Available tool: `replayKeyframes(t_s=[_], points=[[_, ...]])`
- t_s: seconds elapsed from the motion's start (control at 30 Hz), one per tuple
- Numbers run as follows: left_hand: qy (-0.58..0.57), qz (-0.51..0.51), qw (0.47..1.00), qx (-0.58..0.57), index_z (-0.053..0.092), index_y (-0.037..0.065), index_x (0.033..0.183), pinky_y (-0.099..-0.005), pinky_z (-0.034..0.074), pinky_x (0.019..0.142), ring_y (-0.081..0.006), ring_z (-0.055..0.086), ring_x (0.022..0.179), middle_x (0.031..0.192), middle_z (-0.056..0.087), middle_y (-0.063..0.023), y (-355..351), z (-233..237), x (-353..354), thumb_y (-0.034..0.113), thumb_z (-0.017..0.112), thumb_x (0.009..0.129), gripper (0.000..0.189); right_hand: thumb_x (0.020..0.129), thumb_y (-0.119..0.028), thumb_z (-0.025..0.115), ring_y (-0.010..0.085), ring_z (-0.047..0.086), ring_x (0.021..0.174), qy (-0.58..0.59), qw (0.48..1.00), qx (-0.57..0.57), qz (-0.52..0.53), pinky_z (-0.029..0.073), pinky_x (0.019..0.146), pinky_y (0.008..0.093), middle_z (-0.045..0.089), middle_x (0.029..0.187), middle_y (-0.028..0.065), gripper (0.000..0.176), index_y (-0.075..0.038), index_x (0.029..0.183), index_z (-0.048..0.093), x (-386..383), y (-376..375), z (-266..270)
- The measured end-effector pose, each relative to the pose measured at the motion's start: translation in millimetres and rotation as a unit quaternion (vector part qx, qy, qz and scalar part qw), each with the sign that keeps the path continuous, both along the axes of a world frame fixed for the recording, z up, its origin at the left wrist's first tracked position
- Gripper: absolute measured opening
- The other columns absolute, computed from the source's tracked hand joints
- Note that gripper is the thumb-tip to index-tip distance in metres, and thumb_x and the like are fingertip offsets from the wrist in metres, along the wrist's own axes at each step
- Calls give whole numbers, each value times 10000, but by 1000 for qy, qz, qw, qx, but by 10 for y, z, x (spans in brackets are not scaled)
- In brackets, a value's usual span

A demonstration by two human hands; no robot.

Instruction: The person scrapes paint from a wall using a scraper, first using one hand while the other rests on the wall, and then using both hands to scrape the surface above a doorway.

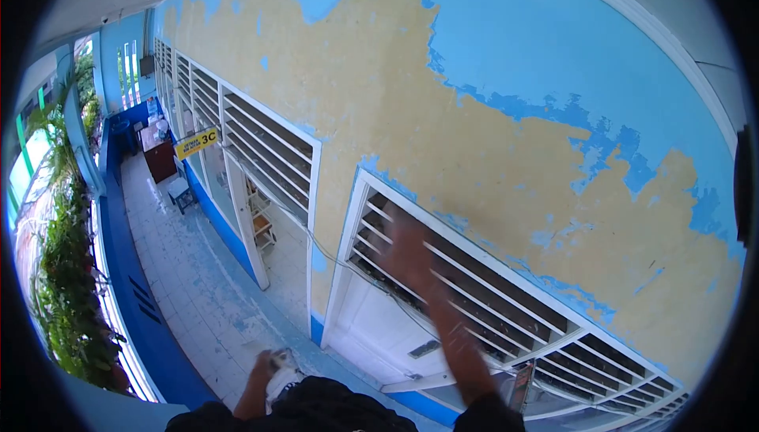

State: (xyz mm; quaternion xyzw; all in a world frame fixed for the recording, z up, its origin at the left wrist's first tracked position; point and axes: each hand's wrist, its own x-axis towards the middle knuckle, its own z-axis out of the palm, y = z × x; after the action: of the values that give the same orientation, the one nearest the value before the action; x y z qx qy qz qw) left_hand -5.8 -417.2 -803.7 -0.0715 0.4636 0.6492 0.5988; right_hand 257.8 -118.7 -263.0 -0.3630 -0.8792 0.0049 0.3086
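Note:
My right hand (407,250) is raised in front of the slatted window (474,298), just below the wall. It is smeared by motion, so its fingers and anything in them cannot be made out. Low at the bottom, my left hand (269,362) has its fingers curled beside a small whitish thing (286,373), which I cannot identify. The wall (364,76) carries light blue paint, with a large tan patch where the paint is gone and ragged darker blue flakes along its border.
A thin cable (326,252) runs loosely across the window and doorway. Left of it are a yellow 3C sign (196,143), an open doorway (278,250), a small stool (180,190) and a brown desk (160,162). Plants (67,274) line the blue parapet (130,274).

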Motion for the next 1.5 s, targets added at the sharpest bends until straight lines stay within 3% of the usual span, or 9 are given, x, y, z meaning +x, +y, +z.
replayKeyframes(t_s=[0.13, 0.17, 0.23, 0.33, 0.4, 0.47, 0.53, 0.9, 1.5], points=[[232, -271, 934, -29, 623, -2, 1247, -438, 555, 876, -271, 679, 1052, 1297, 701, -170, 1499, 405, 488, 336, 438, 1064, 427, 999, -543, 505, 480, 578, 1283, -288, 895, -338, 50, 446, 989, 714, 547, 1425, 299, 808, -106, 1629, 249, -209, -773, -2288], [522, -437, 733, -11, 660, 16, 1254, -429, 559, 850, -248, 686, 961, 1235, 725, -139, 1731, 589, 635, 269, 493, 1055, 363, 988, -476, 537, 498, 570, 1282, -289, 862, -414, 50, 451, 1026, 677, 529, 1448, 296, 785, -104, 1623, 264, -193, -1023, -2366], [558, -459, 674, 153, 666, 7, 1219, -450, 569, 853, -271, 708, 941, 1113, 745, -138, 2084, 622, 972, 218, 528, 1040, 309, 951, -246, 544, 527, 636, 1145, -241, 877, -415, 13, 543, 965, 566, 534, 1360, 396, 732, 15, 1580, 274, -58, -1340, -2874], [45, -351, 933, 63, 668, 23, 1157, -475, 579, 844, -334, 723, 980, 1042, 739, -200, 2231, 1027, 1685, 194, 499, 1034, 270, 965, -208, 497, 512, 669, 1071, -94, 904, -401, -117, 574, 872, 573, 562, 1289, 412, 649, 58, 1528, 314, 346, -1463, -2784], [700, -543, 437, 153, 674, -52, 1181, -395, 519, 975, -268, 689, 1036, 1162, 735, -192, 2154, 1816, 1911, 321, 451, 1098, 443, 983, -211, 478, 511, 684, 1014, -91, 917, -361, -142, 579, 826, 578, 596, 1242, 387, 570, 45, 1479, 366, 606, -1466, -2434], [441, -489, 745, 109, 662, -19, 1263, -391, 513, 957, -240, 671, 1044, 1183, 724, -146, 2275, 1933, 2182, 401, 464, 1103, 491, 983, -200, 503, 511, 698, 952, -51, 896, -387, -211, 578, 792, 594, 618, 1236, 350, 497, 17, 1423, 424, 737, -1465, -2134], [429, -428, 785, 133, 692, -9, 1206, -422, 518, 938, -309, 699, 1052, 1085, 719, -268, 2379, 2278, 2361, 493, 479, 1083, 559, 986, -171, 523, 503, 702, 930, 61, 923, -335, -179, 580, 778, 589, 622, 1266, 324, 492, 10, 1436, 435, 989, -1355, -2022], [393, -207, 769, 459, 662, -5, 1121, -281, 558, 755, -116, 671, 829, 904, 700, -54, 3419, 6110, 2532, 405, 657, 1036, 419, 1102, -132, 389, 37, 462, 473, 451, 887, -101, 0, 391, 396, 233, 595, 785, 40, 551, -44, 1635, 281, 974, -426, 435], [347, -164, 805, 452, 662, 24, 991, -293, 508, 536, -126, 631, 619, 784, 682, -49, 3900, 6805, 2755, 354, 730, 984, 337, 1062, -131, 492, 31, 425, 419, 580, 798, -155, 59, 325, 334, 234, 516, 674, -16, 440, -1, 1481, 532, 969, -110, 1099]])
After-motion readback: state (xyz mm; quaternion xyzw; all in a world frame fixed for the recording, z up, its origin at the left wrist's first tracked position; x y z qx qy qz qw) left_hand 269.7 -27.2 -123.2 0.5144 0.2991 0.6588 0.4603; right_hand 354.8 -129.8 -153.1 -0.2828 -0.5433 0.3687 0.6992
